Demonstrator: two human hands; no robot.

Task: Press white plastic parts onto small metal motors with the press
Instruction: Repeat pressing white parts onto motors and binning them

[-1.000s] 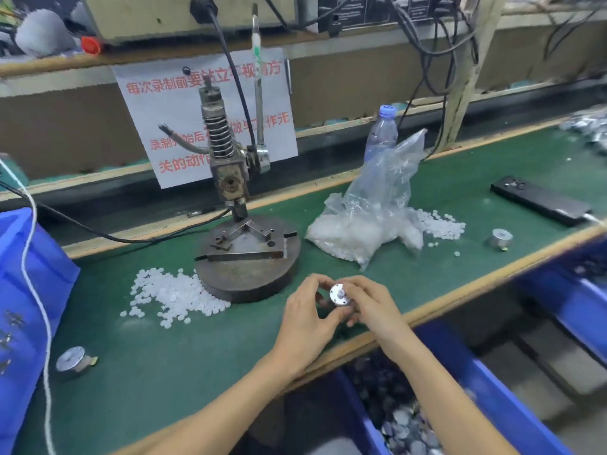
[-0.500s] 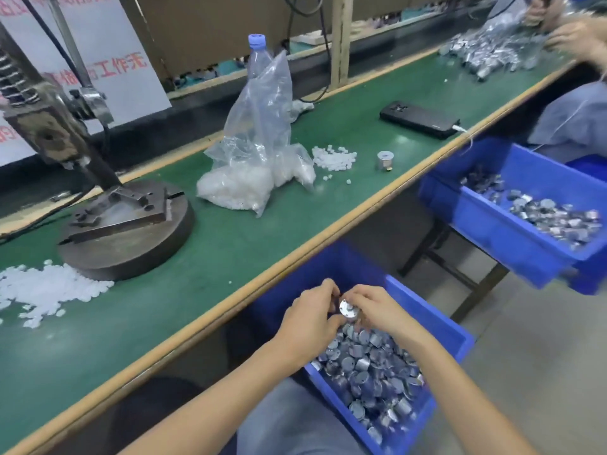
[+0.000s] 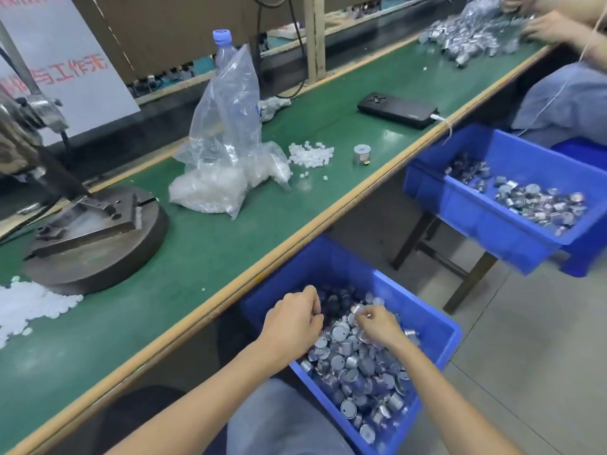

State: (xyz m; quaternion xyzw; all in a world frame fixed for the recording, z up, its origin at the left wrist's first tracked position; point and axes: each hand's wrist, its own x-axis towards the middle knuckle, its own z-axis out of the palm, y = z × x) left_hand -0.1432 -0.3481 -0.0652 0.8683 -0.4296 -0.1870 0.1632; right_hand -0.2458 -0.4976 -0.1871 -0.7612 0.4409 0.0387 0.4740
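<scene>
Blue bins [image 3: 437, 326] hold silver motors [image 3: 358, 366]; white parts [image 3: 310, 155] lie on the green bench [image 3: 203, 244].

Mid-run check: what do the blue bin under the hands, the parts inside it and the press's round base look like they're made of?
Blue bin: moulded plastic by its look, with smooth, evenly coloured walls and a faint sheen.
Motors: metal cans, silvery with bright glints.
Press base: heavy metal, likely iron or steel, with a dull, dark, worn matte face.
</scene>
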